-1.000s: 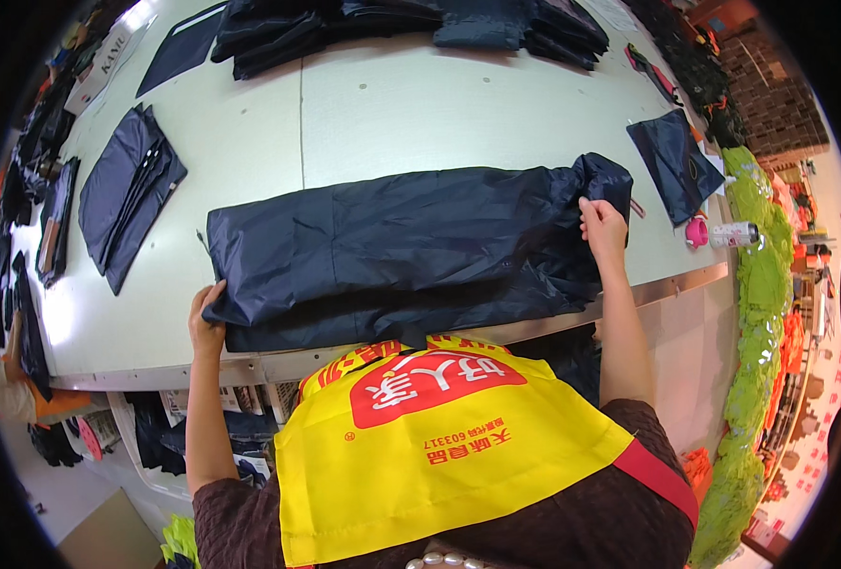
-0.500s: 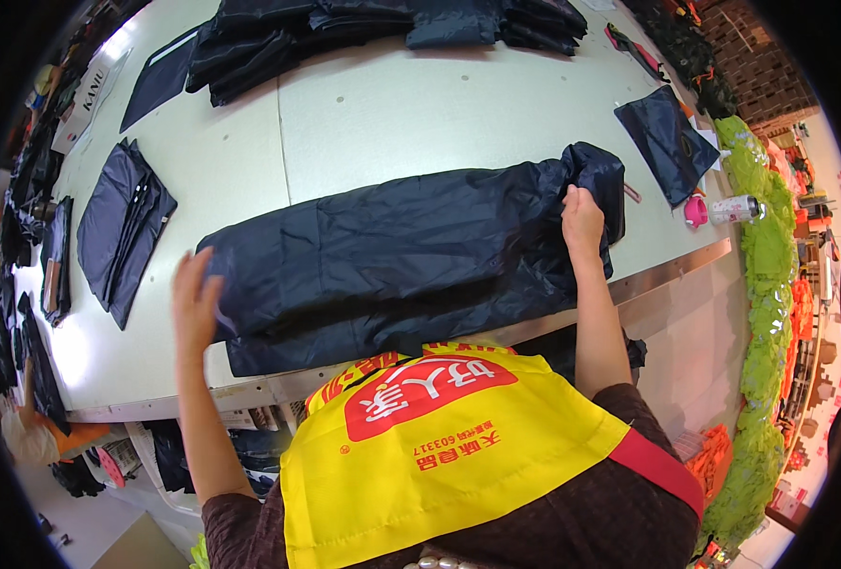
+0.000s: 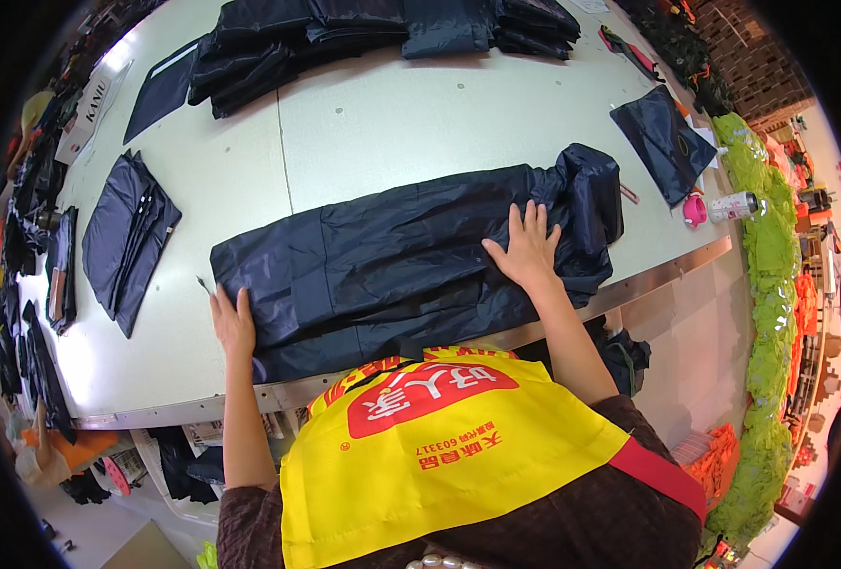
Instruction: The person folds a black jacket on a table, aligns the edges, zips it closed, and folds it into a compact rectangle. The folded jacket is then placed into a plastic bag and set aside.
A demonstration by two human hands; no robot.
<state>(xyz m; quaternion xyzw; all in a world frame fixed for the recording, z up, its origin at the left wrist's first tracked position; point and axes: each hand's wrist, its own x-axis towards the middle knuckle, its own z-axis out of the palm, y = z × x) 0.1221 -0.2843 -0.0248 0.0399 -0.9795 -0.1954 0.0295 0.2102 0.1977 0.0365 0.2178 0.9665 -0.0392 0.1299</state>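
Note:
A long dark navy garment of thin, shiny fabric point(image 3: 392, 247) lies folded across the near part of the table, bunched up at its right end. My right hand point(image 3: 529, 248) rests flat on it, fingers spread, just left of the bunched part. At the garment's left edge is my left hand point(image 3: 234, 321), fingers apart and touching the fabric's side. The exact kind of garment cannot be made out. Its near edge lies close against my yellow apron point(image 3: 449, 474).
Stacks of folded dark fabric point(image 3: 345, 38) lie along the table's far side. A folded dark piece point(image 3: 128, 237) is at left, another point(image 3: 664, 142) at right. Beside that stand a pink cup point(image 3: 694, 211) and a bottle point(image 3: 734, 207). Bright green fabric point(image 3: 752, 313) is heaped beyond the table's right end.
My right hand has let go of the bunched end and moved left onto the fabric, lying flat. My left hand has come in rightward and down to the left edge. The fabric looks flatter.

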